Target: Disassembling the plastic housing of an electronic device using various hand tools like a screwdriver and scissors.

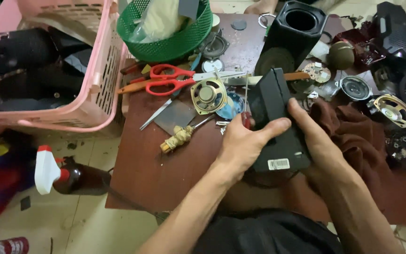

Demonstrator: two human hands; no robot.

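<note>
Both bare forearms reach forward from the bottom of the view and converge, wrists close together. The left hand (245, 143) is curled, knuckles up, its thumb stretched out toward the right hand and its fingers closed around something (they are hidden beyond the knuckles). The right hand (318, 141) lies just beside it, palm turned inward, thumb pointing forward, its fingers wrapped out of sight.

Box (278, 127): black, white label. Scissors (170, 80): red handles. Basket (52, 61): pink lattice. Bowl (175, 42): green mesh. Table (146, 164): dark reddish-brown. Cloth (358, 141): maroon. Spray bottle (71, 176): brown, white-and-red trigger.
</note>
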